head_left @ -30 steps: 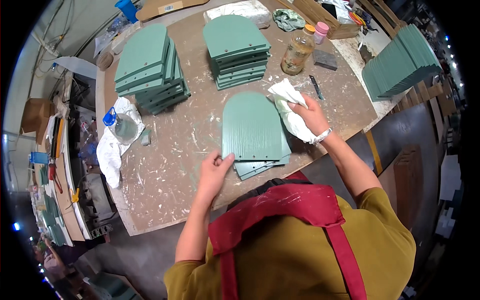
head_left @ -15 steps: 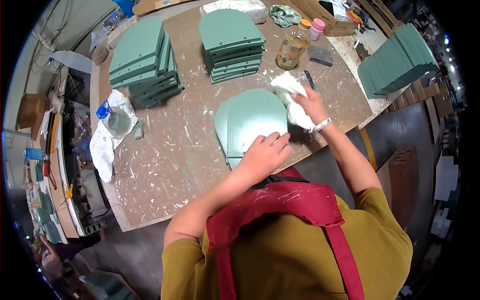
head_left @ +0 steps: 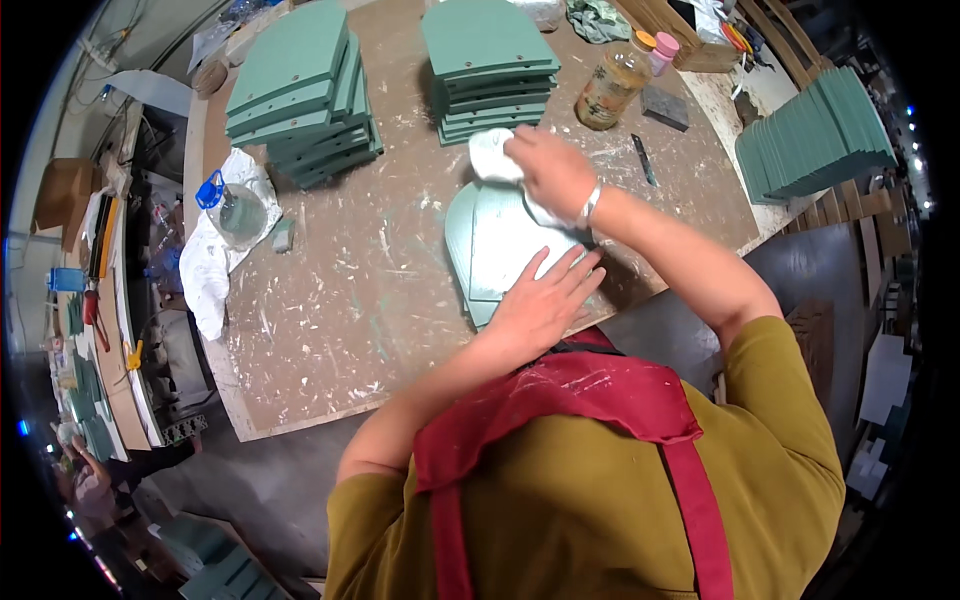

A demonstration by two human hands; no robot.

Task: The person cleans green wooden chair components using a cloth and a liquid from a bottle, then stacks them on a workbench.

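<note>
Gripped in the right hand point(head_left: 550, 170), a white cloth point(head_left: 492, 155) presses on the arched top of one green panel point(head_left: 490, 245) lying flat on the surface point(head_left: 330, 300). Her left hand point(head_left: 540, 305) lies open, fingers spread, flat on the panel's near end. Two stacks of green panels point(head_left: 300, 95) stand beyond, one amber bottle point(head_left: 610, 85) beside them.

Two stacks of green arch-topped panels point(head_left: 300, 95) point(head_left: 490, 65) rest on the paint-spattered counter point(head_left: 330, 300), with a third stack point(head_left: 815, 135) leaning at its right edge. A glass jar point(head_left: 608, 88) stands near a grey block point(head_left: 665, 105). A clear blue-capped bottle point(head_left: 235, 210) lies on white cloth point(head_left: 205, 270).
</note>
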